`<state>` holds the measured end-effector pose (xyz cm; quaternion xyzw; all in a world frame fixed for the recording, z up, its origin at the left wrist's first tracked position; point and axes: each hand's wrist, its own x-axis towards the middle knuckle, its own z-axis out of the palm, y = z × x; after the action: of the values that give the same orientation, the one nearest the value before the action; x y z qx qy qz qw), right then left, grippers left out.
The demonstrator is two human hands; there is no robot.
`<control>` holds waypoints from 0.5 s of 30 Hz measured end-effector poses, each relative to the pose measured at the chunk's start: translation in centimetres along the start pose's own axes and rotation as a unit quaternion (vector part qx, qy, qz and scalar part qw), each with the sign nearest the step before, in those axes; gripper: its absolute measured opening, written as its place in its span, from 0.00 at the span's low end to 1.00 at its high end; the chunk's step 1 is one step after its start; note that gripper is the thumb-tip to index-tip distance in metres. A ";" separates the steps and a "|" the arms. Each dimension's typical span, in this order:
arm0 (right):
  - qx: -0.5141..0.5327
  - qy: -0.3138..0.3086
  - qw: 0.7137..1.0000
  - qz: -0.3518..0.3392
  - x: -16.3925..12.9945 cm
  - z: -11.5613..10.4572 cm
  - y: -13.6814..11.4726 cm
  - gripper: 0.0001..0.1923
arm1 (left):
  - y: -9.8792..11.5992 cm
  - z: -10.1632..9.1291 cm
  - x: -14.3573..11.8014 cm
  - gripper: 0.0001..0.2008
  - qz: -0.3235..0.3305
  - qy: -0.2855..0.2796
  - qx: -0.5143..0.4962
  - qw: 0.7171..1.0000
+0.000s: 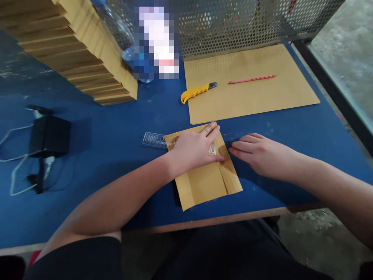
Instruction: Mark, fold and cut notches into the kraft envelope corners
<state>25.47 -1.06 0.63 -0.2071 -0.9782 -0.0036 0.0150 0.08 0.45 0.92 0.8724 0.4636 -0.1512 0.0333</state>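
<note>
A folded sheet of brown kraft paper (206, 182) lies tilted near the table's front edge, with creased flaps along its sides. My left hand (192, 149) presses down on it, fingers spread. A clear plastic ruler (154, 140) sticks out to the left of the paper. A clear printed piece (212, 150) shows between my left thumb and fingers; my hand hides how it joins the ruler. Just beyond the paper's right edge, my right hand (256, 153) rests low over the table, its fingers stretched out close together and pointing at the paper. Its thumb is hidden.
Behind the paper lie flat kraft sheets (250, 97) bearing a yellow utility knife (198, 92) and a red pencil (252, 79). A tall stack of folded kraft pieces (87, 58) stands at back left, near a plastic bottle (116, 23). A black power adapter (49, 136) with cables sits left.
</note>
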 end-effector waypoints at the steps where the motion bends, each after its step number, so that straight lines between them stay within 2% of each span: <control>1: 0.002 -0.002 1.000 -0.002 -0.4 -0.3 -0.6 0.21 | 0.0 0.0 0.0 0.53 0.002 0.000 0.003 1.000; 7: 0.019 -0.001 1.000 0.000 -1.7 -1.1 -3.0 0.18 | 0.2 -0.3 0.1 0.52 0.001 -0.018 0.022 1.000; 15: -0.035 0.034 0.998 0.049 -1.2 0.2 -2.4 0.20 | 0.3 -0.1 -0.1 0.53 0.002 -0.001 0.030 1.000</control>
<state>25.63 -3.72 0.42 -0.2552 -0.9650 -0.0440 0.0410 0.28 0.25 0.98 0.8740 0.4567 -0.1661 0.0080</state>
